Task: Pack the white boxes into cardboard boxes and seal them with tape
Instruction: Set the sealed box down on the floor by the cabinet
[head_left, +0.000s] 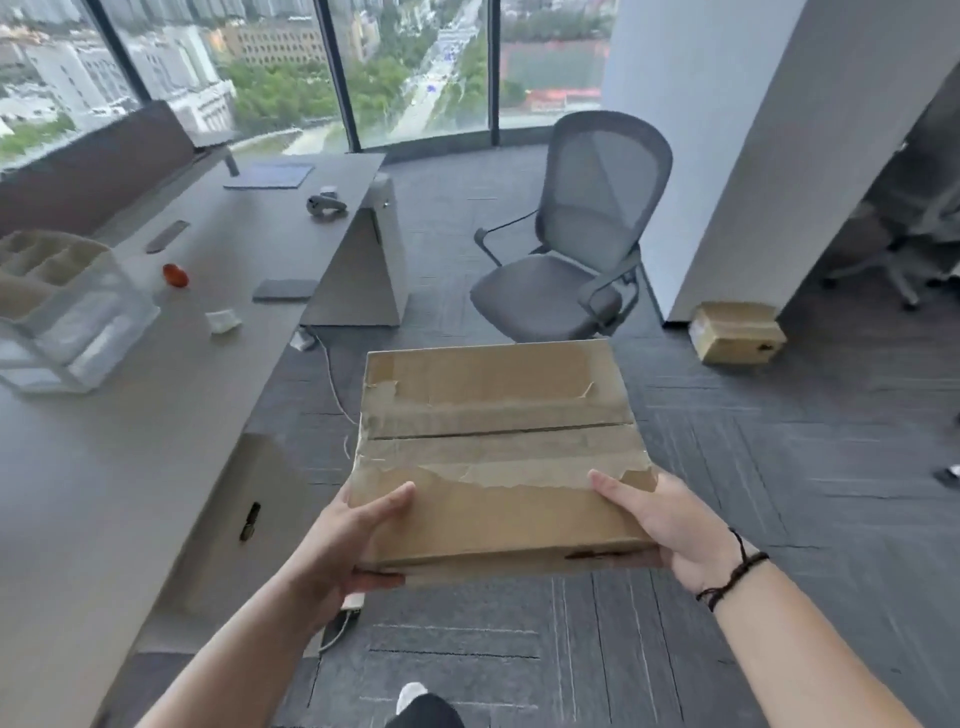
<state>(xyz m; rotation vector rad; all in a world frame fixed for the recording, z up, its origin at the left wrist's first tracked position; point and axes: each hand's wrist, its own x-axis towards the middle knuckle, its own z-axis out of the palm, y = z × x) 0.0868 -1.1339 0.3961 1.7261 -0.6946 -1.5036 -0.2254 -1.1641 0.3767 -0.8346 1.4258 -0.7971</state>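
Both hands grip the flat brown cardboard box with torn tape strips (493, 452) at its near corners, left hand (348, 540) and right hand (670, 530), and I judge the long grey desk (130, 426) lies nearer my left.

We see a brown cardboard box (493, 457), a grey chair (576, 244) beyond it, dark grey striped carpet (779, 467) beneath.
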